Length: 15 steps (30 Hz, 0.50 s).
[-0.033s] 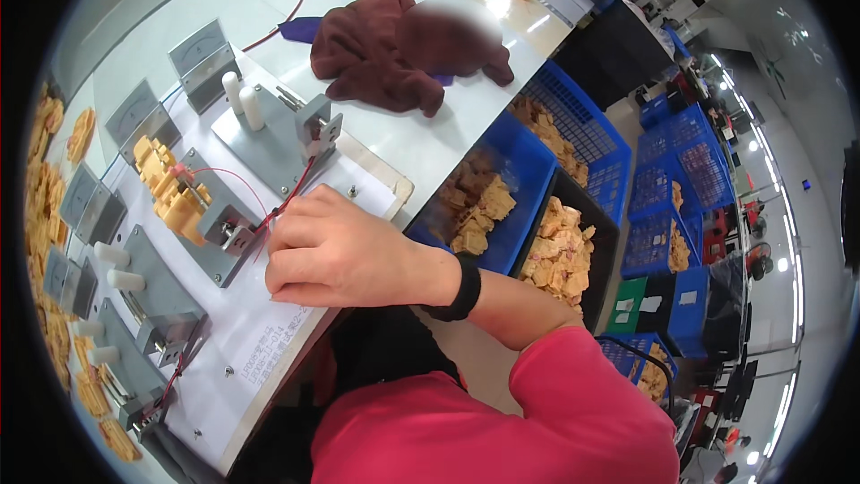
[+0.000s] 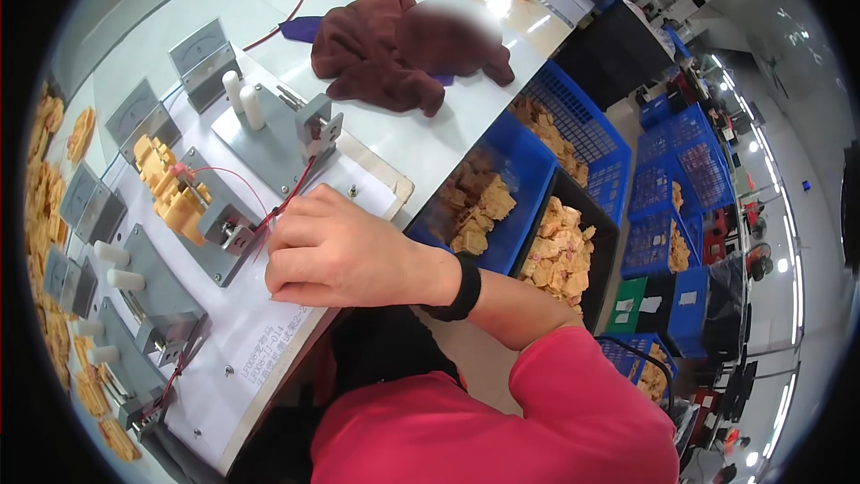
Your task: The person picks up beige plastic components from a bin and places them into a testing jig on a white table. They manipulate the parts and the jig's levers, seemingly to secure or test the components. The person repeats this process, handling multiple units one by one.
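My right hand (image 2: 327, 251) is closed, fingers curled down beside the front edge of a white board (image 2: 224, 327). Its fingertips are hidden, so what they hold, if anything, cannot be seen. Right beside the knuckles runs a red wire (image 2: 300, 188). Just left of the hand, a yellow plastic part (image 2: 175, 193) sits on a grey metal fixture (image 2: 231, 224) with a thin red wire looping from it. A second grey fixture (image 2: 269, 139) with two white pegs (image 2: 242, 100) stands farther off. My left hand is out of the picture.
Several analog meters (image 2: 199, 54) line the board's far side. More fixtures (image 2: 157, 291) stand at the left, near piled yellow parts (image 2: 54, 188). A dark red cloth (image 2: 367, 49) lies on the table. Blue crates (image 2: 515, 157) and a black bin (image 2: 587, 291) of yellow pieces stand at right.
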Available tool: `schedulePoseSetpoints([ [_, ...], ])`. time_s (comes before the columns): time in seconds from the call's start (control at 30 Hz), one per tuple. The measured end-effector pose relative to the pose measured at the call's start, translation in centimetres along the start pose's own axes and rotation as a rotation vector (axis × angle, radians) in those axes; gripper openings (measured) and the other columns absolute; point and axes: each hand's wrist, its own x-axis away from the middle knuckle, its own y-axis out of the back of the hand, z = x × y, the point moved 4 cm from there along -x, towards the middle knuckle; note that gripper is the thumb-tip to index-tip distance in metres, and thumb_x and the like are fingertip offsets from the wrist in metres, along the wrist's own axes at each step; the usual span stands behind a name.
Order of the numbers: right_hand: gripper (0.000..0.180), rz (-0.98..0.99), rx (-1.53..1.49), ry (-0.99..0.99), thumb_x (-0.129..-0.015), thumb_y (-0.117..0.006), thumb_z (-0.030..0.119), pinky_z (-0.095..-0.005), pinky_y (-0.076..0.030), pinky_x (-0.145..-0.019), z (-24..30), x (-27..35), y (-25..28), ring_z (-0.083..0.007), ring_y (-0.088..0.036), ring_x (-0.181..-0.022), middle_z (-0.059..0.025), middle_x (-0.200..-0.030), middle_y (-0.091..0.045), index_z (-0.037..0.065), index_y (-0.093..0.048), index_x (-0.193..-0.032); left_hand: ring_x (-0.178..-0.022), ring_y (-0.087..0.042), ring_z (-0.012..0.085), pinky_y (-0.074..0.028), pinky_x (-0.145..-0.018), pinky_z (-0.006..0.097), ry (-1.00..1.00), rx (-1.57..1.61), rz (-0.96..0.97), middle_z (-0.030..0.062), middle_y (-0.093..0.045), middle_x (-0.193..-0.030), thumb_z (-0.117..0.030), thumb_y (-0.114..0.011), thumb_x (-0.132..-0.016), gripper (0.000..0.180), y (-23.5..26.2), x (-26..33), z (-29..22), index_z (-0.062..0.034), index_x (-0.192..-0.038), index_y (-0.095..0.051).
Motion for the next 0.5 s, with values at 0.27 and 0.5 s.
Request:
schedulePoseSetpoints([
  [0.27,0.018,0.027,0.03,-0.056,-0.075,-0.081,0.016,-0.0354,-0.041,-0.082,0.3,-0.2,0.5,-0.0206,-0.059,-0.089,0.0008,-0.091,-0.061,0.015,-0.067,-0.086,-0.14,-0.037,0.0235,-0.025,-0.117,0.033,0.065,-0.189,0.075,0.0178,-0.039,-0.152,-0.02,-0.042,-0.106,0.047,-0.7,3.2,-5.5,0.0077,-0.144,-0.042],
  [0.5,0.038,-0.112,-0.203,-0.278,-0.074,-0.083,0.009,-0.0336,-0.048,-0.082,-0.1,0.4,1.0,-0.0219,-0.059,-0.093,-0.005,-0.1,-0.062,0.007,-0.059,-0.103,-0.124,-0.046,0.02,-0.033,-0.108,0.032,-0.053,-0.054,0.065,0.0133,-0.051,-0.135,-0.011,-0.04,-0.104,0.037,-1.4,3.4,-7.0,0.0034,-0.138,-0.045],
])
